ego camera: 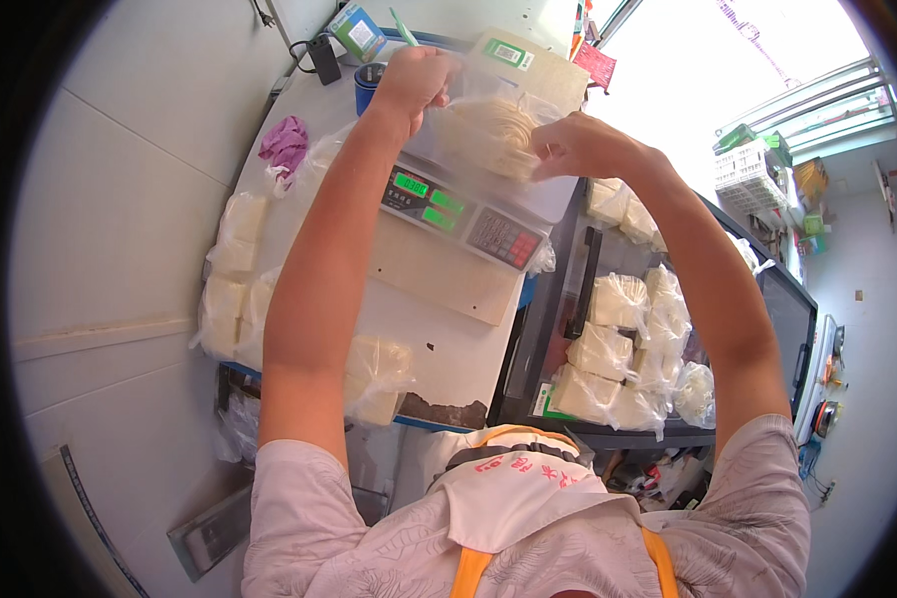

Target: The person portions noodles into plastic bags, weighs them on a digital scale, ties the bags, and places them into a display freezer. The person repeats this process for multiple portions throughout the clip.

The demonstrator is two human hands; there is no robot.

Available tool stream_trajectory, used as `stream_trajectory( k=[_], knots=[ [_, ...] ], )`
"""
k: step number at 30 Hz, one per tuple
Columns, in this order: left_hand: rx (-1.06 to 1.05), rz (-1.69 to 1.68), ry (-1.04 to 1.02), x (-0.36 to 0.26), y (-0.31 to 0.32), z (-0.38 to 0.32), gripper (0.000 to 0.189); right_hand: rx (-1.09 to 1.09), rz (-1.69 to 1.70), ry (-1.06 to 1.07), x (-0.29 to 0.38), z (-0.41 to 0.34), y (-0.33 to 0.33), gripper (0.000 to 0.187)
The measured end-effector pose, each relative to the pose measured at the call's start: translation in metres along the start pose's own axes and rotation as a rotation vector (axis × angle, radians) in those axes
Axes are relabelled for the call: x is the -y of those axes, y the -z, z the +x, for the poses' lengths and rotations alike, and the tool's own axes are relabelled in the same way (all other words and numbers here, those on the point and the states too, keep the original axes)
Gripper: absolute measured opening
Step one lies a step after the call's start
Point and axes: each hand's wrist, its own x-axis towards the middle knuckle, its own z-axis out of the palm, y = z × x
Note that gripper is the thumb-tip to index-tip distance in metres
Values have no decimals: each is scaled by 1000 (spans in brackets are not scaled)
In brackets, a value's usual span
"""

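Observation:
My left hand (418,78) is closed on one side of a clear plastic bag (475,78). Inside the bag lies a coil of pale noodle-like strands (497,134), partly blurred. At the bag's other side, my right hand (579,146) bends its fingers around the plastic. Below the bag is an electronic price scale (448,217), with lit green displays and a keypad. The bag covers much of the metal pan (549,202); whether it rests there or hangs just above, I cannot tell.
Bagged pale blocks (617,299) sit on a dark glass-topped surface at right. More bagged blocks (228,314) line the table's left edge, near a purple crumpled bag (284,146). A blue canister (366,86) stands behind my left wrist. A board (531,71) lies beyond the scale.

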Motion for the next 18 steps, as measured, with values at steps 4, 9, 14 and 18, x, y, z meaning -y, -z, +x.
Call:
stream_trajectory(
  k=[4,9,14,18],
  knots=[
    [47,40,62,-10,2,-1,18,-157,87,63,3,-15,7,24],
    [9,-64,8,-16,-2,-5,17,-80,-93,199,-10,-32,-5,19],
    [121,-33,-54,-12,-23,-20,15,-123,-214,-73,-8,-11,-19,35],
    [175,-61,-96,-17,-23,-13,14,-355,-9,-325,9,26,-19,51]
  ],
)
